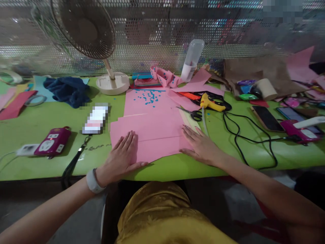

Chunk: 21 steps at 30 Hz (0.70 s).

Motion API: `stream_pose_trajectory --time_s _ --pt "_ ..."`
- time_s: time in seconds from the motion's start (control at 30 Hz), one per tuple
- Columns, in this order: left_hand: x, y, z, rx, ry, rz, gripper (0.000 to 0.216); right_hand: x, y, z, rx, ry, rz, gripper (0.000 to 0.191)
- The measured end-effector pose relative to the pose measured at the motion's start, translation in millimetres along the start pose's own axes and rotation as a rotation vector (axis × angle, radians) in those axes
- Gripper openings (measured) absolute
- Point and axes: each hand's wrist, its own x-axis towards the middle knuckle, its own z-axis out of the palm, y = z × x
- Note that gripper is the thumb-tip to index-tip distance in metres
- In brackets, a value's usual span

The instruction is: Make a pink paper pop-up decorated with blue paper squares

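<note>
Several pink paper sheets (154, 128) overlap near the front edge of the green table. My left hand (124, 152) lies flat on their left side, fingers stretched out and thumb along the lower edge. On the right side rests my right hand (199, 144), its fingers spread over the paper's edge. Behind the sheets, small blue dots (151, 96) are scattered on another pink sheet (129, 105). Black-handled scissors (196, 115) lie just beyond my right hand, beside a yellow glue gun (212, 103) with a glue stick in its back.
A fan (113, 83) stands at the back left by a dark blue cloth (67, 90). Purple power sockets (52, 142) and a lit phone (96, 118) lie left. A black cable (237, 135) loops at right near another phone (267, 118). A perforated metal panel (152, 34) closes the back.
</note>
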Motion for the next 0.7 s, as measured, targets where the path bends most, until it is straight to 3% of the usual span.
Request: stream_pose_trajectory --time_s 0.23,0.37,0.47,0.53,0.6,0.7 --pt "-14 -11 5 0.009 -0.002 -0.013 0.098 -11 13 -1 -0.036 -0.050 0.056 0.091" --pt "-8 -17 -12 -0.035 -0.031 -0.036 0.088 -3 9 -20 -0.011 -0.022 0.051 0.088" --pt "14 -11 -32 -0.047 0.048 -0.037 0.083 18 -4 -50 0.030 0.134 0.077 0.066" --pt "32 0 -36 -0.055 0.084 0.011 0.069 39 -17 -67 0.131 0.138 0.104 0.043" --pt "45 12 -30 -0.054 0.057 0.072 0.066 62 -29 -75 0.282 -0.026 0.072 0.032" --pt "54 23 -10 -0.043 -0.016 0.102 0.076 94 -39 -68 0.585 -0.428 0.029 0.027"
